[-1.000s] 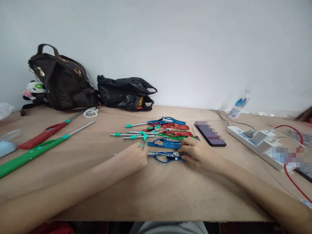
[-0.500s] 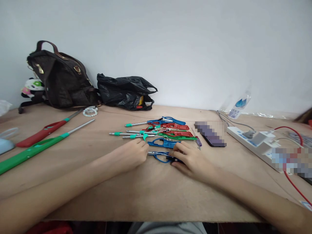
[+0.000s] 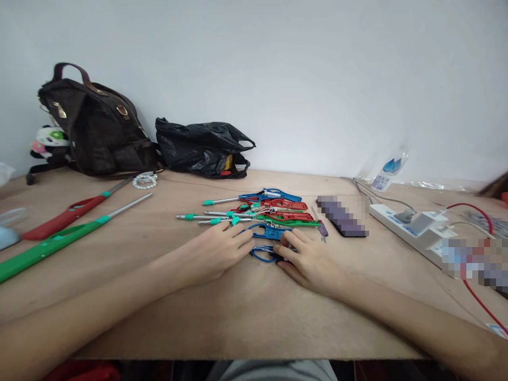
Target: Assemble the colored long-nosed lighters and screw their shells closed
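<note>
The nearest opened blue stick lighter (image 3: pixel 263 256) lies between my hands, its trigger loop and some thin wire showing. My left hand (image 3: pixel 220 251) covers its left end, fingers bent and close together around it. At the other end, my right hand (image 3: pixel 313 260) has its fingers curled over the lighter's handle, which they mostly hide. Just behind lies a separate blue lighter shell (image 3: pixel 272 232), near the fingertips of both hands. Farther back is a row of opened lighters, among them a green one (image 3: pixel 291 223), a red one (image 3: pixel 291 204) and a blue one (image 3: pixel 289 196).
A purple-handled screwdriver (image 3: pixel 323 228) and a phone (image 3: pixel 342 217) lie right of the row. Farther right are a power strip (image 3: pixel 405 230), cables and a bottle (image 3: pixel 391 170). At left are a green lighter (image 3: pixel 51 247), a red lighter (image 3: pixel 65 216), a backpack (image 3: pixel 105 129) and a black bag (image 3: pixel 198 151).
My left hand has moved slightly right along the near lighter, and its fingers reach farther over it. My right hand stays at the handle end. The view has shifted a little.
</note>
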Tool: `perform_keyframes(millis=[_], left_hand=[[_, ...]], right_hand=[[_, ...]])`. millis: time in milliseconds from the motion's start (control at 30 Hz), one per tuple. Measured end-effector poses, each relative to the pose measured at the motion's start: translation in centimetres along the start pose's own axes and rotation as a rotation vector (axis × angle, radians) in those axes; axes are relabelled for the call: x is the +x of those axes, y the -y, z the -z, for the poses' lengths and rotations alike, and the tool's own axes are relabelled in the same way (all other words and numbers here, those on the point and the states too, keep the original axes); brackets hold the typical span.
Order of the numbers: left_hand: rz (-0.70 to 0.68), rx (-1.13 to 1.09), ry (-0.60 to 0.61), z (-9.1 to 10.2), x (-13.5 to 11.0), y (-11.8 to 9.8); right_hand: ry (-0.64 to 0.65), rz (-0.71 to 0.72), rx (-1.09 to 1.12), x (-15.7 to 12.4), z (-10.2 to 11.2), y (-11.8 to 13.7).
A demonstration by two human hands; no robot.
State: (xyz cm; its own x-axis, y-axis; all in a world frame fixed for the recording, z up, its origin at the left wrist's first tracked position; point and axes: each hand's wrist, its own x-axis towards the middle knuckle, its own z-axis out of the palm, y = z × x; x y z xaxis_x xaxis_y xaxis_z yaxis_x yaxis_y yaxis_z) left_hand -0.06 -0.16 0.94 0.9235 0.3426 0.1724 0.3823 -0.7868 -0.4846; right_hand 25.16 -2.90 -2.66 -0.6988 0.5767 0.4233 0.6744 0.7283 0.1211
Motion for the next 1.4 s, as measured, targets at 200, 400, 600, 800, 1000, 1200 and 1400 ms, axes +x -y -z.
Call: perform_keyframes(millis=[200, 400, 600, 800, 1000, 1200, 1400], left_hand=[[0.0, -0.115, -0.037, -0.5, 0.6, -0.7], [0.119, -0.372, -0.045, -1.2, 0.8, -1.1], [0.207, -0.521, -0.045, -1.5, 1.4, -1.3], [0.223, -0.573, -0.06, -1.8, 1.4, -1.3], [0.208, -0.571, -0.105, -1.9, 1.2, -1.3], [0.209, -0.584, -0.105, -2.3, 1.3, -1.2], [0.255, -0.617, -0.124, -2.0, 1.3, -1.4]], right_hand=[[-0.024, 0.014, -0.022, 0.0, -0.2, 0.1], [-0.049, 0.018, -0.035, -0.1, -0.4, 0.2], [-0.039, 0.018, -0.006, 0.0, -0.2, 0.3], [0.001, -0.031, 0.107, -0.1, 0.6, -0.2], [-0.071, -0.044, 0.125, -0.3, 0.6, -0.5], [-0.098, -0.076, 0.135, -0.2, 0.8, -0.2], [-0.125, -0.098, 0.125, -0.1, 0.7, -0.2]])
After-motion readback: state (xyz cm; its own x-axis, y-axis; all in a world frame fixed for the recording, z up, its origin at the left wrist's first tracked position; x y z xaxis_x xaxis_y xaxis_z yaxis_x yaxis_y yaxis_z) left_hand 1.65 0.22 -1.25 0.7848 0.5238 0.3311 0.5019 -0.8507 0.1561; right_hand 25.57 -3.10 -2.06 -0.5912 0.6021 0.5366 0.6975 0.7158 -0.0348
